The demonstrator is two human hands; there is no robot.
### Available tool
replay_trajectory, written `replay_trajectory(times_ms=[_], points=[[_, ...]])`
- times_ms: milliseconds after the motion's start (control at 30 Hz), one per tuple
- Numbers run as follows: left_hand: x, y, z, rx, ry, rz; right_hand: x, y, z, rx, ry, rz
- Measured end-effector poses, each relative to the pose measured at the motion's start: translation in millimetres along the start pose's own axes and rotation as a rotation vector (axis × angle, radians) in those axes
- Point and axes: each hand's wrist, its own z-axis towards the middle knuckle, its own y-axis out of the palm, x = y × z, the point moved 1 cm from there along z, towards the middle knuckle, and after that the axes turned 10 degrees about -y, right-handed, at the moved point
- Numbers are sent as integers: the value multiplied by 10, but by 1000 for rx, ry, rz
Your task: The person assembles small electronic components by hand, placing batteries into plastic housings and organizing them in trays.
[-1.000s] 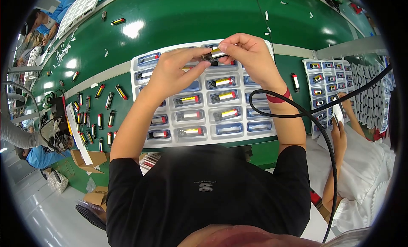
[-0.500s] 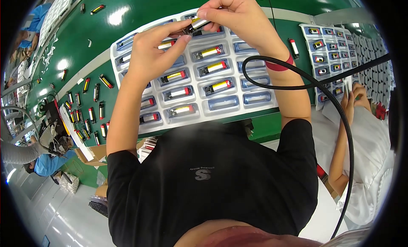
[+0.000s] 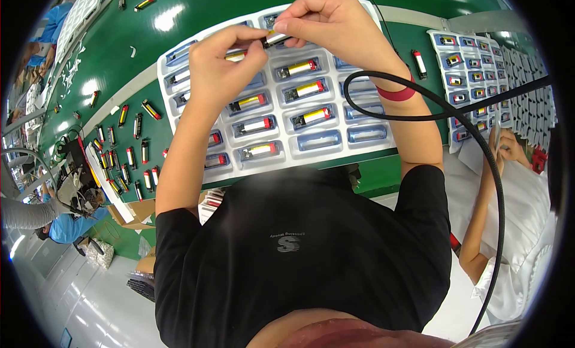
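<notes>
Near: battery modules (image 3: 254, 126) in pockets of white tray (image 3: 286, 147). Above tray's far half: left hand (image 3: 223, 64), thumb and finger nearly together at held module (image 3: 276, 39); actual grip cannot be told. Right hand (image 3: 326, 25) pinches held module closed. Step seems two-handed fingertip work; next move calls for steady pinch. Left of tray: loose modules (image 3: 145, 150).

Black short-sleeved T-shirt (image 3: 335, 276), small grey chest print (image 3: 288, 244), dark red right wristband (image 3: 398, 95)

Wearer's two hands (image 3: 223, 64), one held battery (image 3: 276, 38)
</notes>
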Motion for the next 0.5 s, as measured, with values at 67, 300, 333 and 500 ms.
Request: replay_trajectory(times_ms=[67,300,333,500], points=[[-64,58,14,3,-33,-130,-201,33,23,-1,-77,-30],[336,389,-666,-639,268,307,-350,-247,56,201,-318,-392],[298,485,-798,-660,363,401,-314,-267,81,200,-215,-128],[215,650,-997,-579,511,519,-242,-289,82,140,-229,-91]])
